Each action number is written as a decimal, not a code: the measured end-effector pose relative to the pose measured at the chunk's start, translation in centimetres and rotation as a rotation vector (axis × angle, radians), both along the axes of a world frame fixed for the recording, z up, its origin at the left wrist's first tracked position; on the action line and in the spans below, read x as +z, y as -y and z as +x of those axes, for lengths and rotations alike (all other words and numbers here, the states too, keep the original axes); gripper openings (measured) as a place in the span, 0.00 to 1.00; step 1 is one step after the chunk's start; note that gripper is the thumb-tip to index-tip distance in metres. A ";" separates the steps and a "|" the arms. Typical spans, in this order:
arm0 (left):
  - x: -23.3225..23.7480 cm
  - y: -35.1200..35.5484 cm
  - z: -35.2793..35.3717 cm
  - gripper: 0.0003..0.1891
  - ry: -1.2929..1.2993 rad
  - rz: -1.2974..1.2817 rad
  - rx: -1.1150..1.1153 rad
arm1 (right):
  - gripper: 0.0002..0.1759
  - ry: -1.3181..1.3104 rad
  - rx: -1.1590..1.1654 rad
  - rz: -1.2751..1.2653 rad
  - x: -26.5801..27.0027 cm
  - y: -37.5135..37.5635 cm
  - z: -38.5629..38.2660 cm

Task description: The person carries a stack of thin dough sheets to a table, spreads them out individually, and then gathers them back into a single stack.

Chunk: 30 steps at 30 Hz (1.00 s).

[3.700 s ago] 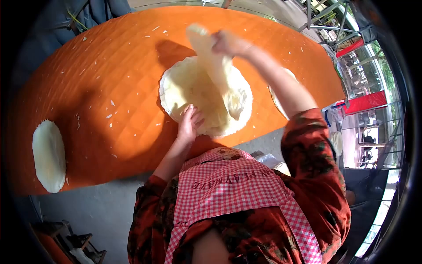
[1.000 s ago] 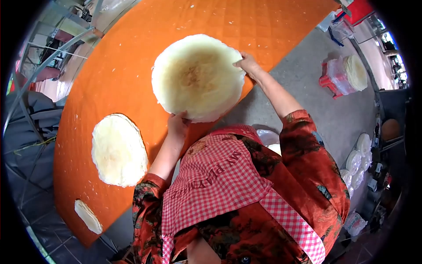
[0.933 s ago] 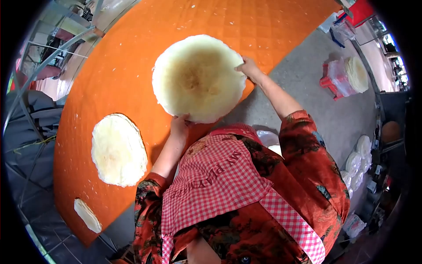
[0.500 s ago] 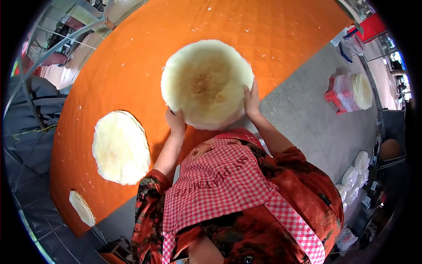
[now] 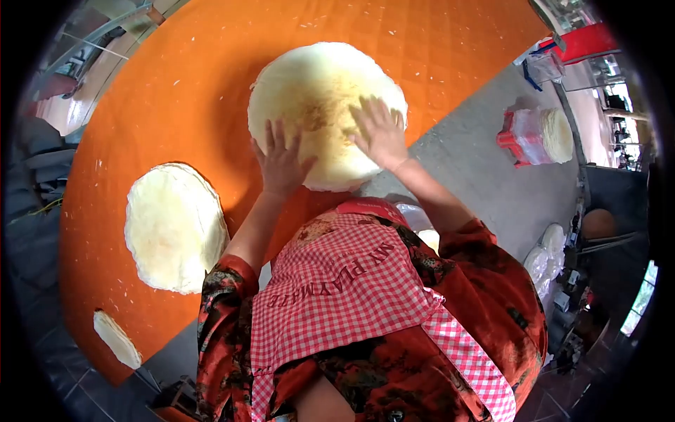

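Orange quilted cloth covers the tabletop (image 5: 176, 105), which fills the upper left and middle of the frame and is dotted with small white flakes. To its right, grey concrete floor (image 5: 478, 176) runs down toward the lower right. Out there a red stool (image 5: 512, 137) carries a bagged stack of pale rounds (image 5: 552, 135), and more white stacks (image 5: 545, 257) sit further down by dark clutter at the right edge.

At top centre lies a large round flatbread (image 5: 309, 77), pale at the rim and browner in the middle, with its near edge close to the tabletop's edge. Your left hand (image 5: 281, 158) lies flat on its lower left part, fingers spread. Your right hand (image 5: 380, 133) is pressed palm down on its right side, also open and gripping nothing.

A second flatbread (image 5: 174, 228) lies on the cloth at centre left, well apart from the first. A third one (image 5: 116, 339) shows only as a sliver at lower left. Your red checked apron (image 5: 337, 295) fills the bottom centre.
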<state>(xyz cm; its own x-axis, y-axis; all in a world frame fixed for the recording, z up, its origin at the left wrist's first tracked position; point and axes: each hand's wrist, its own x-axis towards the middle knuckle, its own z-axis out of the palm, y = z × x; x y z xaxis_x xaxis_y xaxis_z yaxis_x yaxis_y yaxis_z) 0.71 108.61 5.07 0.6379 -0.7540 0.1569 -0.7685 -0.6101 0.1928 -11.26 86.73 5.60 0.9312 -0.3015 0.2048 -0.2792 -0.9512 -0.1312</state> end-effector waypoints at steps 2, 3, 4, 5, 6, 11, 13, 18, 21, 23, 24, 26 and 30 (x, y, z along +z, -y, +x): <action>-4.1 -1.2 -0.8 0.41 -0.044 0.085 -0.046 | 0.37 -0.114 0.038 -0.072 -6.1 0.1 -2.5; -4.8 -1.6 -1.4 0.41 -0.067 0.050 -0.047 | 0.37 -0.103 0.044 -0.044 -6.4 -0.1 -2.8; -5.4 -1.6 -1.3 0.42 -0.078 0.007 -0.047 | 0.37 -0.081 0.050 -0.025 -6.5 0.2 -2.6; -5.9 -1.8 -1.3 0.42 -0.052 -0.009 -0.048 | 0.37 -0.093 0.040 -0.026 -6.6 0.0 -3.2; -6.7 -2.3 -2.0 0.42 -0.061 -0.006 -0.062 | 0.37 -0.099 0.039 -0.028 -6.8 -0.3 -3.6; -5.6 -3.4 -2.3 0.39 -0.102 -0.032 -0.081 | 0.34 -0.167 0.047 -0.045 -5.9 -0.2 -2.4; -4.9 -5.4 -3.4 0.33 -0.198 -0.113 -0.182 | 0.33 -0.350 0.009 0.004 -2.4 -1.0 -1.1; -2.3 -10.4 -5.6 0.20 -0.210 -0.346 -0.300 | 0.29 -0.061 0.079 0.281 1.5 0.7 5.9; -2.8 -11.1 -5.9 0.20 -0.288 -0.420 -0.330 | 0.29 -0.026 0.140 0.237 1.5 2.5 11.7; -3.5 -10.9 -6.4 0.22 -0.305 -0.455 -0.274 | 0.28 -0.059 0.113 0.181 1.7 3.7 15.7; -3.5 -11.0 -6.7 0.22 -0.314 -0.461 -0.246 | 0.27 -0.122 0.086 0.101 1.9 4.1 17.2; -3.1 -10.7 -7.3 0.24 -0.268 -0.500 -0.187 | 0.29 -0.242 -0.039 0.140 1.6 4.8 20.5; -3.6 -9.4 -7.3 0.26 -0.224 -0.482 -0.071 | 0.31 -0.268 -0.016 0.125 -0.8 5.5 24.9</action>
